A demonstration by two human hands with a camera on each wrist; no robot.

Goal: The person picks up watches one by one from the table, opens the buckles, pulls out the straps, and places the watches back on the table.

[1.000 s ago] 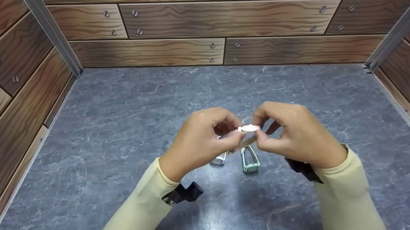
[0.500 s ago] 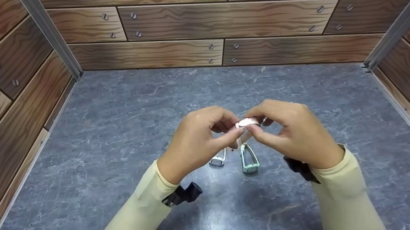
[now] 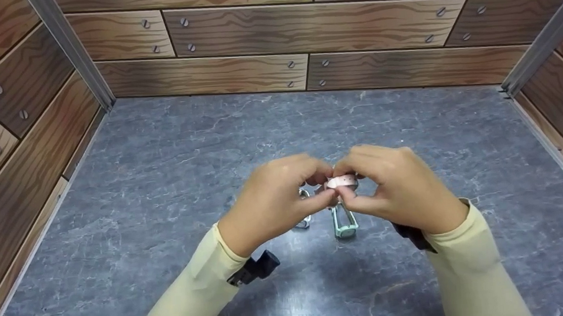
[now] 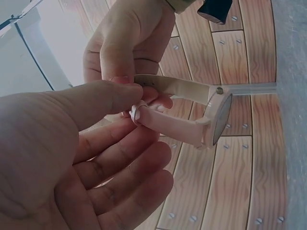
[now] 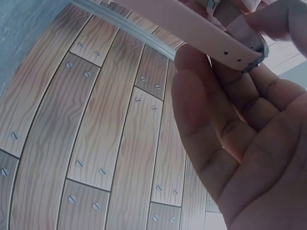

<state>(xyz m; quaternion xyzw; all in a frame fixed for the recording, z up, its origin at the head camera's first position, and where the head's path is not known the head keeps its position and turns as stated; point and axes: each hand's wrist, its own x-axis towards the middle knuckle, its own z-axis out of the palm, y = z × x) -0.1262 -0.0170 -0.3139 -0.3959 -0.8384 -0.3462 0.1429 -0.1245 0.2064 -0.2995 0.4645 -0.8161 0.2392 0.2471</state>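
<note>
Both grips are closed on one pale pink watch [image 3: 341, 182], held up in the air between them above the desk [image 3: 164, 186]. Left hand [image 3: 274, 198] pinches the strap between thumb and forefinger; the left wrist view shows that thumb pressed on the strap right by the small metal buckle [image 4: 135, 113], with the other fingers lying loosely spread beneath. Right hand [image 3: 393, 190] pinches the other strap end, the one with the row of holes [image 5: 230, 52], thumb on top and fingers curled under it. In the left wrist view the two strap halves run out to the round watch case [image 4: 219, 117], which is turned edge-on and hangs clear of both palms.

My reading is that the strap is being fastened: the holed end sits at the buckle, and whether it is already threaded through I cannot tell. The next move would call for fine work rather than force: holding the buckle steady with the left thumb, feeding the holed end with the right, and lining a hole up with the pin. The soft strap may bow or slip out if the pinch loosens.

Just beyond the hands, resting on the desk, stand two more watches: a mint green watch [image 3: 344, 223] on its side with its strap looped, and a silvery-grey watch [image 3: 304, 220] partly hidden behind the left hand. Farther off, wood-patterned walls [image 3: 302, 27] enclose the desk.
</note>
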